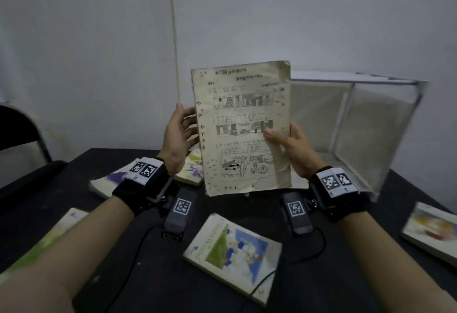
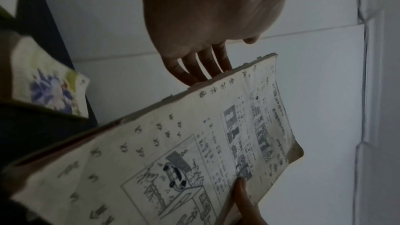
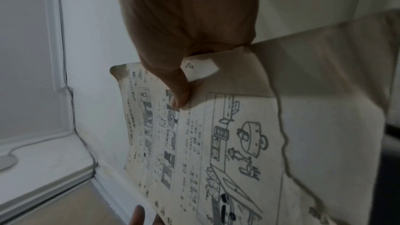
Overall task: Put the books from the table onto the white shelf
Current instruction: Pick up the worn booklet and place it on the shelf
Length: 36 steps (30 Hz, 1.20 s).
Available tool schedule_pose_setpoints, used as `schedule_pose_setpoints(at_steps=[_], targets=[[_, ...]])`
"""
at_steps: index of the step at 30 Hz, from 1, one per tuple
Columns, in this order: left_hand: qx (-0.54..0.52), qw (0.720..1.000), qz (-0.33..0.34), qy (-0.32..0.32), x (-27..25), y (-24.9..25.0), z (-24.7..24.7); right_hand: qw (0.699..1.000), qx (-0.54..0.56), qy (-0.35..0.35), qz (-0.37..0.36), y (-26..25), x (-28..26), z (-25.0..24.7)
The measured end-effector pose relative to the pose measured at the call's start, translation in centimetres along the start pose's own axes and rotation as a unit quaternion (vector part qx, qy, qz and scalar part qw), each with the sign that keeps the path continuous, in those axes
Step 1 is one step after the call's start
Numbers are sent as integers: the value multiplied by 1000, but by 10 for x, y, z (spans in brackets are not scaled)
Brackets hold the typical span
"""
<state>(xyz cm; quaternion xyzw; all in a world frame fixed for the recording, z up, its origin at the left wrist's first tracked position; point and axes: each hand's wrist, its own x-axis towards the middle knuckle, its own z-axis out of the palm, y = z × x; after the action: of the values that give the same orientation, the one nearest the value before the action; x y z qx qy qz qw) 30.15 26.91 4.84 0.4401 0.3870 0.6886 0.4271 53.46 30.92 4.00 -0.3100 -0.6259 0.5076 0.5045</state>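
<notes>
I hold the worn workbook (image 1: 241, 127) upright in the air between my hands. My right hand (image 1: 294, 150) pinches its right edge, thumb on the page. My left hand (image 1: 176, 137) lies flat against its left edge, fingers straight. The white shelf (image 1: 385, 119) stands just beyond my right hand.

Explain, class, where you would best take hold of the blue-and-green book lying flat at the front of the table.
Grip the blue-and-green book by its long edge on the right, coming from above with the right hand. It lies flat on the table, and that edge shows the page block, clear of other books.
</notes>
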Motion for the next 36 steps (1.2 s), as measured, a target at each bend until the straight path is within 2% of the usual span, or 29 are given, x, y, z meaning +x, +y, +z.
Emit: schedule_pose_setpoints(at_steps=[10,13,16,18,21,25,28,36], targets=[[26,999,-34,-30,-31,-35,42,997,46,66,-4,18,-55,-43],[34,998,-61,0,-48,-58,27,996,42,69,25,41,-70,-36],[65,991,-105,54,-70,-82,-6,996,42,39,64,66,-87,-14],[86,983,-143,75,-85,-91,-36,995,31,23,92,81,-89,7],[99,976,-166,98,-103,-91,-83,994,26,23,104,99,-81,45],[91,973,-153,147,-118,-84,-138,994,-6,91,67,115,-62,111],[98,973,-141,157,-125,-78,-166,988,-27,146,50,124,-48,161],[128,964,-153,174,-127,-64,-232,985,-46,161,41,143,-23,277]])
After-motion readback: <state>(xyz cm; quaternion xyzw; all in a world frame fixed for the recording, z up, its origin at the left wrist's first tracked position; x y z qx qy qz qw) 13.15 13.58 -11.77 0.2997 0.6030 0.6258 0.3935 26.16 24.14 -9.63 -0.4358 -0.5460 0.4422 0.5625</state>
